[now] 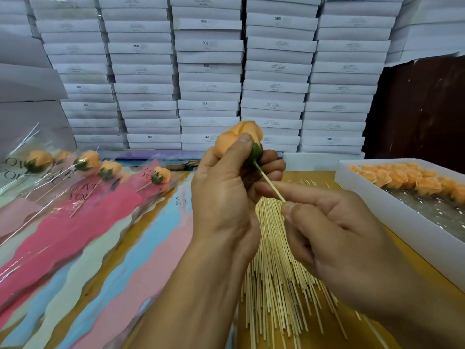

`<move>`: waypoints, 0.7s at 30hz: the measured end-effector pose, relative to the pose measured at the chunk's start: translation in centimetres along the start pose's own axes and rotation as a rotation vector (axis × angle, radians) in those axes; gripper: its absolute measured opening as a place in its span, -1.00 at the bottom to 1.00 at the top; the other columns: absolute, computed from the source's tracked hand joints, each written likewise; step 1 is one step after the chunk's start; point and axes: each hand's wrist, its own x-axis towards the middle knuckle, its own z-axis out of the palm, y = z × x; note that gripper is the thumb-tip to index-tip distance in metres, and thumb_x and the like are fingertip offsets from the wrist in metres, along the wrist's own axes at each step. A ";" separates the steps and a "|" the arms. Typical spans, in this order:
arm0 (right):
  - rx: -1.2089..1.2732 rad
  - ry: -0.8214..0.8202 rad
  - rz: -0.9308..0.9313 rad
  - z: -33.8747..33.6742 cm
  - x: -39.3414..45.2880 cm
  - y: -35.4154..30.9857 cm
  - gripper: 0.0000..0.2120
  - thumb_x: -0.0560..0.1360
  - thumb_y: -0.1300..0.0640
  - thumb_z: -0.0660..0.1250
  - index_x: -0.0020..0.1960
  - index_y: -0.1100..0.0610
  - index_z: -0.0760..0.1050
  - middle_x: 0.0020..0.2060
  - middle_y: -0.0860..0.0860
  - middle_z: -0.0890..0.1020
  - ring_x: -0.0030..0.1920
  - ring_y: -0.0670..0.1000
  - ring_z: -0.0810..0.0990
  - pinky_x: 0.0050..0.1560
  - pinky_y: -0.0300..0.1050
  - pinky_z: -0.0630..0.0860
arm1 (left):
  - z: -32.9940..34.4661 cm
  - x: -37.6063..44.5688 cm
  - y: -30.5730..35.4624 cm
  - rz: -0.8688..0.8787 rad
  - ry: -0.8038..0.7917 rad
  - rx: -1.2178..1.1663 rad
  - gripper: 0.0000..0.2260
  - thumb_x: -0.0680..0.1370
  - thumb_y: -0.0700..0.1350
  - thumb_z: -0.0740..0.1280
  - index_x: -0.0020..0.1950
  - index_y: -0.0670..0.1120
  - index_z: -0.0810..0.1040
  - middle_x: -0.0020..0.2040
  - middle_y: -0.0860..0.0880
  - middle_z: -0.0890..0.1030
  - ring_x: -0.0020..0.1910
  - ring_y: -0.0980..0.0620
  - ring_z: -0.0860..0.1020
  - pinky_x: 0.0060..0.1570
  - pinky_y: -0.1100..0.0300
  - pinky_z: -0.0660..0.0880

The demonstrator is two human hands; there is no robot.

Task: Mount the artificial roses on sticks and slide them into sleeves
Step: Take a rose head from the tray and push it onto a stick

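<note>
The left hand is curled around an orange rose, thumb pressed on the petals and fingers wrapped under its green base, holding the bloom up above the pile of sticks. A single thin stick runs down from the green base to the right hand, which pinches it between thumb and forefinger with the other fingers folded in; the rest of that stick is hidden inside the hand.

The pile of sticks lies spread on the yellow-brown table, right below both hands. To the right of the pile sits a white tray with more orange roses packed at its far end and crinkled clear film nearer. To the left of the pile lie overlapping paper sleeves in pink, blue, cream and red, fanned side by side. Further left of the pile, at the far end of the sleeves, several finished roses on sticks rest in clear wrappers printed "LOVE YOU". Beyond the pile, against the back, stand tall stacks of flat white boxes, some marked "SGS".
</note>
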 end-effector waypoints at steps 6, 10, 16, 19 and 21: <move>0.168 0.016 0.205 -0.6 1.2 2.5 -0.62 0.65 0.24 0.11 0.15 -0.03 0.68 -0.60 -0.02 0.33 -0.62 -0.13 0.24 -0.60 -0.29 0.21 | -0.6 1.2 -2.2 -0.066 0.128 0.077 -0.79 0.60 -0.12 0.34 0.11 -0.26 0.56 -0.31 -0.20 0.64 -0.40 -0.03 0.63 -0.43 0.23 0.56; 0.397 0.158 0.363 -2.1 2.1 4.4 -0.68 0.68 0.19 0.08 0.08 0.27 0.60 -0.56 0.07 0.33 -0.65 -0.05 0.21 -0.64 -0.30 0.18 | -1.2 1.2 -4.8 -0.161 0.123 0.351 -0.58 0.64 0.24 0.13 0.05 -0.11 0.49 -0.25 -0.16 0.70 -0.30 -0.04 0.68 -0.29 0.15 0.64; 0.494 0.275 0.561 -3.3 3.1 6.5 -0.81 0.67 0.19 0.11 0.02 0.20 0.48 -0.46 0.06 0.47 -0.54 -0.05 0.36 -0.67 -0.26 0.13 | -3.3 3.2 -7.1 -0.080 0.076 1.203 -0.77 0.63 -0.01 0.21 0.15 -0.14 0.49 0.14 -0.15 0.57 0.16 -0.18 0.52 0.11 -0.01 0.47; 0.475 0.264 0.596 -3.5 3.2 7.1 -0.80 0.66 0.21 0.13 0.00 0.21 0.51 -0.45 0.04 0.49 -0.51 -0.07 0.40 -0.67 -0.28 0.13 | -3.7 4.4 -7.6 -0.243 0.020 1.741 -0.59 0.55 -0.14 0.23 0.39 -0.16 0.33 0.39 -0.18 0.33 0.42 -0.23 0.22 0.35 -0.29 0.22; 0.442 0.258 0.610 -3.5 3.3 7.4 -0.80 0.66 0.21 0.16 0.01 0.23 0.55 -0.44 0.03 0.50 -0.49 -0.07 0.41 -0.64 -0.28 0.14 | -3.8 5.1 -6.9 -0.451 -0.023 1.979 -0.47 0.53 -0.16 0.22 0.50 -0.14 0.25 0.50 -0.23 0.21 0.49 -0.34 0.06 0.30 -0.55 -0.01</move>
